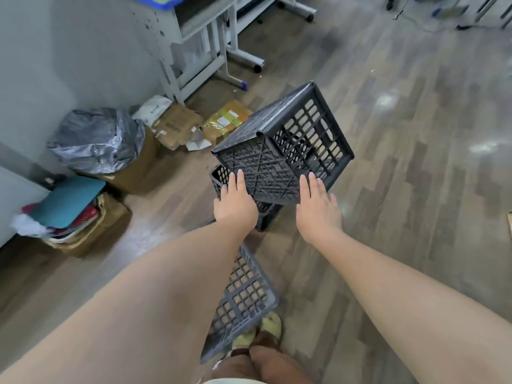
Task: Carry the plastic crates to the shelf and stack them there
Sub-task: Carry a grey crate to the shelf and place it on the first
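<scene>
A black plastic crate (282,145) is sitting tilted, its lattice base facing the person, directly above a second black crate (267,214) on the wooden floor (401,162). The left hand (235,202) and right hand (318,210) are both lying open, fingers straight, against the near edge of that base, curling round nothing. A grey crate (246,295) is leaning near the person's feet.

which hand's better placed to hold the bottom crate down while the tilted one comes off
Left, probably: the left hand sits directly over the bottom crate, while the right hand is past its right edge.
</scene>
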